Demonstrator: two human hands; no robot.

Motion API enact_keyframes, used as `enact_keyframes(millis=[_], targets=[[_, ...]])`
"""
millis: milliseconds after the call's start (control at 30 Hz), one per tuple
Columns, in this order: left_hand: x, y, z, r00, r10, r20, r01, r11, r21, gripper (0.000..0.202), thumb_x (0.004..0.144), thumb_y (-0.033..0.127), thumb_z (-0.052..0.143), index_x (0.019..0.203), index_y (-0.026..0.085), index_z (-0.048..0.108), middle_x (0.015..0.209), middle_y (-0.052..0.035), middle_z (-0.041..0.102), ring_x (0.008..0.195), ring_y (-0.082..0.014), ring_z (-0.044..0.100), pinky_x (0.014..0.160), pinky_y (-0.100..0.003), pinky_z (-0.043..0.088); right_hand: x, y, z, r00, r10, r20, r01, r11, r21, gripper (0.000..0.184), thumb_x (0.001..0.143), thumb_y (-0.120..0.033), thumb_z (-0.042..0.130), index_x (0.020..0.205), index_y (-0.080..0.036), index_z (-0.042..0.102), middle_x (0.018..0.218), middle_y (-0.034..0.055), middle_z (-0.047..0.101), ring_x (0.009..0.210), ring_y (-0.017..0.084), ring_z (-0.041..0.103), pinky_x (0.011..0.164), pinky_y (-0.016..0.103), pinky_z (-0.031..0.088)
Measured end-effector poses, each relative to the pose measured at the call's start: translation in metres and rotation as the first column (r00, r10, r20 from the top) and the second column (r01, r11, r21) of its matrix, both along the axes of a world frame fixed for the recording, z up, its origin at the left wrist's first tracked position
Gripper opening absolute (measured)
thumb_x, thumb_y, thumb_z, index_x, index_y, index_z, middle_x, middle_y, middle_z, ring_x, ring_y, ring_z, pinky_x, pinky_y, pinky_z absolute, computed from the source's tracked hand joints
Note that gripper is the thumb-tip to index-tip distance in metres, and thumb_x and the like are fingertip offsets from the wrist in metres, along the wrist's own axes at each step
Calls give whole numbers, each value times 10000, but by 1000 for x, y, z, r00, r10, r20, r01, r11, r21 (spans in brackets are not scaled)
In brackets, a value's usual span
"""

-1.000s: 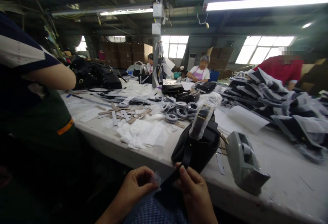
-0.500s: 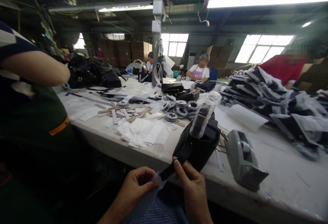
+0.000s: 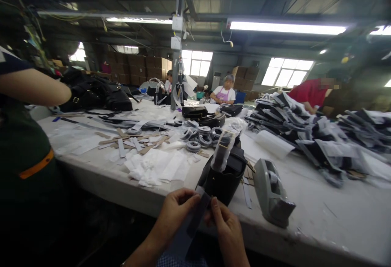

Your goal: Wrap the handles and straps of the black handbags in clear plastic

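Note:
A black handbag [image 3: 224,183] stands near the front edge of the table, with a clear-wrapped handle or strap part [image 3: 222,151] rising from its top. Just in front of the bag, my left hand [image 3: 175,214] pinches a translucent white sheet [image 3: 180,242] at its upper end. This sheet lies over a dark strap [image 3: 200,210]. My right hand [image 3: 224,224] is closed on the strap's edge between thumb and fingers. Where the strap meets the bag is hard to make out.
A grey tape dispenser [image 3: 273,195] stands right of the bag. White tissue sheets [image 3: 157,163], card strips [image 3: 122,148] and wrapped rolls [image 3: 194,146] lie left and behind. Wrapped black pieces [image 3: 287,120] are heaped at right. A person's arm [image 3: 33,87] is at left.
The view has swung right and tilted up. My left hand has come closer to my right with the translucent sheet, which now covers more of the strap.

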State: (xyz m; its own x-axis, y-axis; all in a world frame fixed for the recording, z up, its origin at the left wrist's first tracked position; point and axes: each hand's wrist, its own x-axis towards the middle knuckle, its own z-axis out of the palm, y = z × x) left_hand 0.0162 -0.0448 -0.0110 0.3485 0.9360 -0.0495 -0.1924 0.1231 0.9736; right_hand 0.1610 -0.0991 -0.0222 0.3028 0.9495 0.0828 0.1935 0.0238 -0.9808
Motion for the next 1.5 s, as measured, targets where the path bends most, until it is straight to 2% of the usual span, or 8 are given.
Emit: enact_keyframes(millis=[200,467,767,900,1033,1167,1367,1500], targets=[[31,19,15,996,41,84,-45,998,54,280,782,399,733,863,131,737,824,-64,751,789,-205,674,712,-264,509,10,8,16,994,-87,72,88,996,-2,515,822,-611,577,1035,-175,750,548,6,641,541,188,606,549,250,460],[28,19,7,986,147,79,-152,987,53,331,754,445,744,936,170,748,903,-54,760,894,-226,679,788,-266,514,7,28,32,974,-148,171,142,989,49,386,809,-537,625,777,-188,786,520,31,676,464,178,613,438,231,429],[27,12,-3,970,206,126,-212,977,30,321,707,433,782,850,148,746,821,-58,757,820,-222,681,727,-256,523,-2,32,44,953,-135,271,115,989,90,313,851,-471,594,803,-230,787,692,38,761,560,192,677,492,231,467],[29,14,-7,954,298,33,-299,949,98,326,750,453,735,894,161,735,871,-73,762,842,-248,693,715,-279,534,-6,38,40,964,-134,232,114,989,97,337,834,-485,611,723,-202,756,648,45,734,556,192,656,467,229,447],[27,11,-10,887,446,-118,-350,817,458,176,812,375,686,837,207,730,808,-46,732,777,-226,682,687,-273,529,-7,41,32,986,-130,100,125,991,52,388,795,-520,645,621,-176,692,521,22,643,432,144,542,410,226,374],[22,9,-13,862,472,-185,-168,611,774,153,897,234,579,924,240,729,834,-38,707,776,-180,690,720,-213,528,-3,37,25,993,-72,-91,76,996,40,426,765,-546,677,581,-163,637,450,-17,546,397,114,486,412,214,350],[14,8,-12,767,570,-296,104,346,933,261,955,172,476,1066,211,709,845,-62,720,737,-173,708,645,-182,530,-2,28,25,995,-7,-104,12,999,45,461,782,-569,660,577,-158,626,443,-7,561,402,121,518,419,209,354],[8,1,-17,778,569,-267,139,258,956,294,952,137,486,1162,195,684,902,-83,743,805,-183,722,738,-196,556,-3,27,28,998,-47,-38,48,998,37,468,795,-546,654,517,-174,592,407,-6,559,397,128,520,422,214,359]])
